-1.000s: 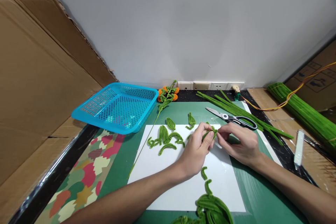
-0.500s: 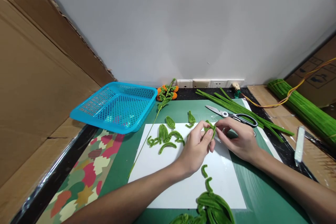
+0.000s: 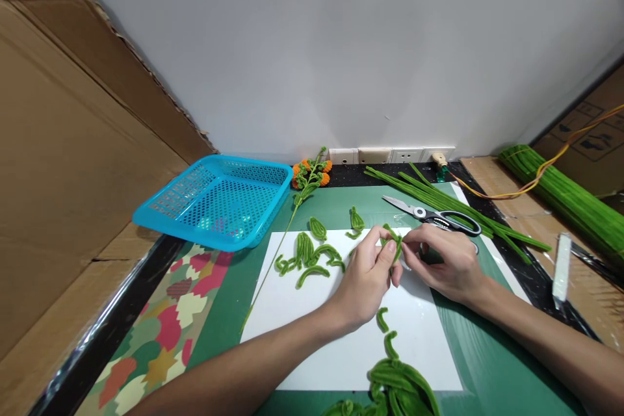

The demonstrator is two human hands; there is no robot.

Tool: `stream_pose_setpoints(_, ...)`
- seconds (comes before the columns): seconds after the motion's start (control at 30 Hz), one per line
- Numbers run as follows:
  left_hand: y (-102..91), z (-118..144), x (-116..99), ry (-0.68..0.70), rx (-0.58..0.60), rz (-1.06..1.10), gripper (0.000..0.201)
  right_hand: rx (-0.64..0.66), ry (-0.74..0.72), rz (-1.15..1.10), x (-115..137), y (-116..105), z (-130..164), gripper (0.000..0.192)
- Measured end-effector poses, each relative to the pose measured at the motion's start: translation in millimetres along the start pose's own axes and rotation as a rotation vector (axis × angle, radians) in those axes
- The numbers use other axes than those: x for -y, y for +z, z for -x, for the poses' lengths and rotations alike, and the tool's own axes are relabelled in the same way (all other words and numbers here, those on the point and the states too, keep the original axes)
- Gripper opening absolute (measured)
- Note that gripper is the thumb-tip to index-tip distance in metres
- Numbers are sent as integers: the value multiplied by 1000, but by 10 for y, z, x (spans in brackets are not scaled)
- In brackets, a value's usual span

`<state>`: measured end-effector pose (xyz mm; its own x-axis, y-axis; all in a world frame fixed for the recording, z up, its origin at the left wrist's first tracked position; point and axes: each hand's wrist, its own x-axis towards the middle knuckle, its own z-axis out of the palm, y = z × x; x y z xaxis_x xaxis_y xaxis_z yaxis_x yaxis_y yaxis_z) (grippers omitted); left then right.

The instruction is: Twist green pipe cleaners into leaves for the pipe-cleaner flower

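Both hands meet over the white paper sheet [image 3: 322, 338] on the bench: left hand [image 3: 363, 276] and right hand [image 3: 446, 263] pinch a small bent green pipe-cleaner piece [image 3: 394, 246] between their fingertips. Left of the sheet's far edge sits a turquoise perforated plastic basket [image 3: 219, 198]. Just beyond the sheet lie grey-handled scissors [image 3: 433, 216] beside long straight green pipe-cleaner stems [image 3: 487, 224]. More curled green pieces [image 3: 312, 253] rest on the sheet.
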<state>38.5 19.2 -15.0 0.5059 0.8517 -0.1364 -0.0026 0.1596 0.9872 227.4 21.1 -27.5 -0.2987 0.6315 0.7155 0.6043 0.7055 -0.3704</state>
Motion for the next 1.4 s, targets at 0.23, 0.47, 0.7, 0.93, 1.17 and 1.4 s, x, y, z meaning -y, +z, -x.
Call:
stream_pose_setpoints(0.23, 5, -7, 11, 11, 4, -71, 25, 9, 21, 19, -15, 15, 34, 17)
stream_pose_setpoints(0.47, 18, 6, -11, 8, 0, -117, 24, 0, 14, 1, -34, 20, 55, 17)
stream_pose_setpoints(0.7, 17, -13, -29, 21, -33, -19, 22, 74, 45, -24, -32, 7, 29, 7)
stream_pose_setpoints(0.93, 11, -33, -38, 31, -3, -3, 31, 69, 32, -29, -26, -5, 30, 8)
stream_pose_setpoints(1.17, 4, -49, 15, 92, -25, -5, 28, 67, 15, -41, -25, -11, 31, 10)
stream_pose_setpoints(1.4, -7, -71, 44, 102, -58, 75, 26, 43, 9, -32, -10, -19, 4, 8)
